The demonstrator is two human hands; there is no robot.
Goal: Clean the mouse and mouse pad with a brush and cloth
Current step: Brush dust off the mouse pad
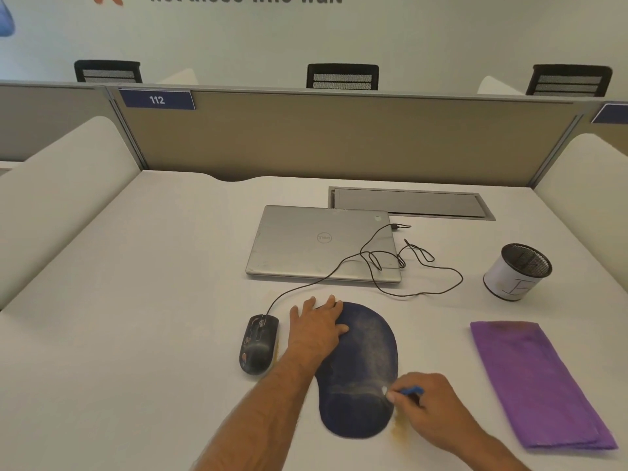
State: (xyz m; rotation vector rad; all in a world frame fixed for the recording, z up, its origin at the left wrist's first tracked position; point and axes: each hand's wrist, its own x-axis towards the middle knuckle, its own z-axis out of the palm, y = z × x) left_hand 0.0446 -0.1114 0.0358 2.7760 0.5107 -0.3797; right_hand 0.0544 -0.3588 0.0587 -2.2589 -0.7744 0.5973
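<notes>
The fingers [390, 397] of the right hand [428, 402] are curled and clamped on a small brush w/ blue handle [413, 390]; its pale tip sits at the right edge of the mouse pad [360, 368], near the wrist-rest part. The left hand [316, 329] lies flat, fingers straight and a bit apart, pressing the upper left corner of the pad so it does not slide.

The pad is dark blue, w/ a greyish dusty film over its middle and right side. Some yellowish crumbs [397, 428] lie on the table [136, 317] just beside its lower right edge. The wired mouse [258, 345] is just left of the pad, near the left hand; it looks dusty also. The purple cloth [540, 382] lies folded, well apart to the right, not touched.

Step in hand, I think: brushing the pad, approx. early in the task. Next move probably calls for short strokes across the dusty zone toward the edge, keeping the left hand pressing. The mouse and the cloth wipe seem not yet done.
</notes>
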